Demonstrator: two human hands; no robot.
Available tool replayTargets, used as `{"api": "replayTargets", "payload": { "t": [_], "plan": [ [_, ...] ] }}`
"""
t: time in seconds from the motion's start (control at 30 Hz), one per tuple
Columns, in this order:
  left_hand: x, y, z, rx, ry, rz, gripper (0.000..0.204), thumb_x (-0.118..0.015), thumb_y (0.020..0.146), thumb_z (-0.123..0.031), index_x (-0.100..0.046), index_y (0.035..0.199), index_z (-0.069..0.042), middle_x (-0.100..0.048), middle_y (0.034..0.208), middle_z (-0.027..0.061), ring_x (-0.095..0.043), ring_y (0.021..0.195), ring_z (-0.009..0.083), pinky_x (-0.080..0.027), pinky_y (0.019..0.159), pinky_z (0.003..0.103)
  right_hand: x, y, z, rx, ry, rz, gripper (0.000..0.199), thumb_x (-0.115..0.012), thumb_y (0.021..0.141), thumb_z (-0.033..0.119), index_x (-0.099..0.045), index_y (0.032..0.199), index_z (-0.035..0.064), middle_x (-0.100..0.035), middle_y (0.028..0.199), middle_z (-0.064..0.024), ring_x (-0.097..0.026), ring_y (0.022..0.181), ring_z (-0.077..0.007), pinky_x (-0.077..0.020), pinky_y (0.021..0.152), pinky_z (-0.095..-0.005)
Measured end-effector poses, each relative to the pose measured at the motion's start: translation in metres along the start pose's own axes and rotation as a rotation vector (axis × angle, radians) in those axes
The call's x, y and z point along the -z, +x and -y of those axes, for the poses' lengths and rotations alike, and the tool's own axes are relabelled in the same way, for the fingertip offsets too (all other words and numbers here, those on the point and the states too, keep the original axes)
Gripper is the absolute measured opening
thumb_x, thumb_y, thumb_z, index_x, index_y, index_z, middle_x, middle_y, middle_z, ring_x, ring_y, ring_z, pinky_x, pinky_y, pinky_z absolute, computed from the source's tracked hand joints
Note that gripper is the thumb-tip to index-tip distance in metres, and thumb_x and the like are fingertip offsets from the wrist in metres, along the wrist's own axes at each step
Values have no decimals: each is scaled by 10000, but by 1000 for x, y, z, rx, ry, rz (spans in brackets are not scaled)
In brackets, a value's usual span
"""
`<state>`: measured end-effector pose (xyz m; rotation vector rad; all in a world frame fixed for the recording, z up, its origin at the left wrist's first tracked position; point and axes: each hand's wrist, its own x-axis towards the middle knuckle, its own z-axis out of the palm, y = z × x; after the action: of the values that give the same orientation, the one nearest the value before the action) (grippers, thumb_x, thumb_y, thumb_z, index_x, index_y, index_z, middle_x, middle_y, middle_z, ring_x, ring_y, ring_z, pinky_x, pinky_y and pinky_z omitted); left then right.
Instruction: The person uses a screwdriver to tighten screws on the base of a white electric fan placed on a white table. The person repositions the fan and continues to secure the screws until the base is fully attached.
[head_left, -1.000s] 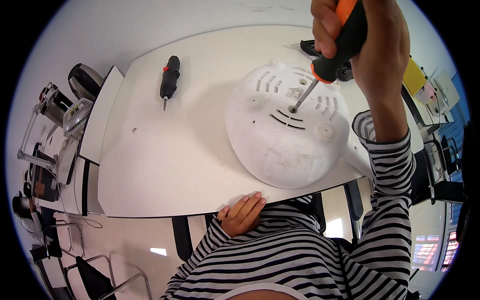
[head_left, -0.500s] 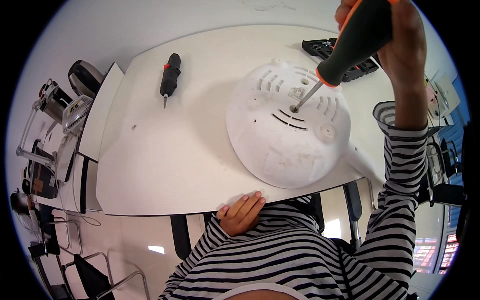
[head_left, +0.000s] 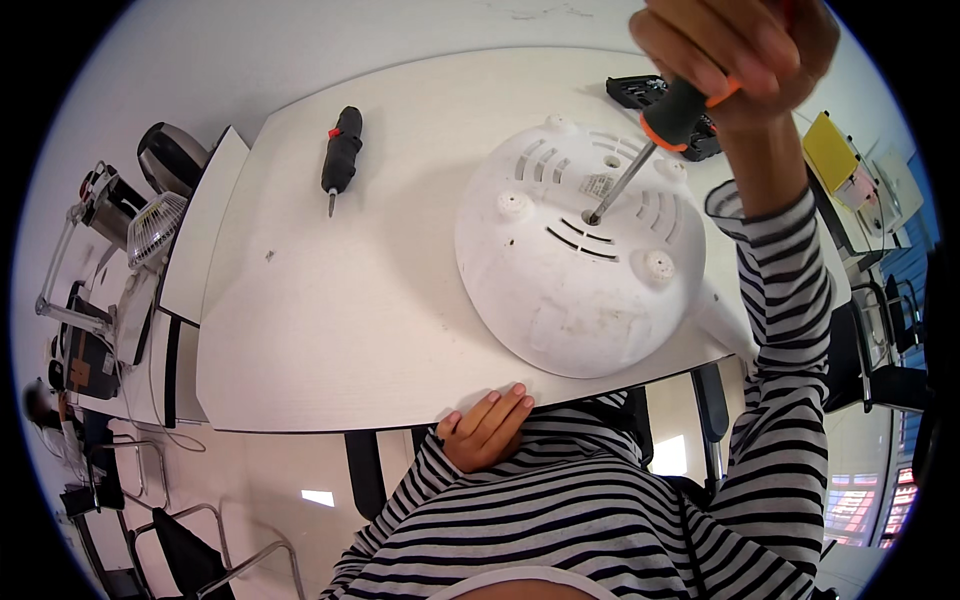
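My right hand (head_left: 745, 55) is wrapped round the handle of a black and orange screwdriver (head_left: 672, 118). Its steel shaft slants down to the left, the tip in a recessed hole near the middle of a white, round appliance (head_left: 570, 320). That appliance lies bottom up, with vent slots, stubby feet and a side handle (head_left: 722, 322) pointing to the lower right. At the table's front edge, my left hand (head_left: 487, 430) rests with fingers stretched out, holding nothing and apart from the appliance.
A black electric screwdriver (head_left: 342, 150) lies on the white table (head_left: 330, 330) toward the back left. Partly hidden behind my right hand is a black tool case (head_left: 635, 92). A kettle (head_left: 172, 158) and a small fan (head_left: 155, 230) stand on the left; a person (head_left: 50, 415) is at far left.
My right hand has shifted left and turned its hold on the screwdriver, now more over the handle's top. The tip stays in the same hole. My left hand has not moved.
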<state>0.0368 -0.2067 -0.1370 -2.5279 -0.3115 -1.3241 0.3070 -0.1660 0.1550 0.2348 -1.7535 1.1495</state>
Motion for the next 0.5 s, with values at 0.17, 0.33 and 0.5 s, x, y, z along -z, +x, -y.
{"api": "replayTargets", "payload": {
  "t": [0.17,0.33,0.5],
  "plan": [
    [-1,0,-2,21,-2,-6,313,-471,829,-271,-595,1114,-237,-578,1146,-102,-455,1073,52,-92,1058,330,-2,4,8,-229,-215,-295,304,-362,936,320,-405,693,142,-413,502,41,-400,367,-57,-405,355,-185],
    [2,1,-3,44,-10,20,322,-473,829,-268,-583,1130,-241,-574,1150,-108,-459,1063,46,-99,1051,326,-44,10,-2,-154,-802,-991,280,-508,870,291,-405,651,151,-356,456,55,-313,316,-41,-305,300,-184],
    [4,6,-2,37,-46,6,303,-486,785,-185,-604,1061,-224,-602,1082,-104,-486,1000,46,-123,1036,311,-69,24,-13,-141,-993,-1105,278,-504,862,332,-424,694,125,-390,477,31,-329,323,-57,-312,312,-193]
  ]
}}
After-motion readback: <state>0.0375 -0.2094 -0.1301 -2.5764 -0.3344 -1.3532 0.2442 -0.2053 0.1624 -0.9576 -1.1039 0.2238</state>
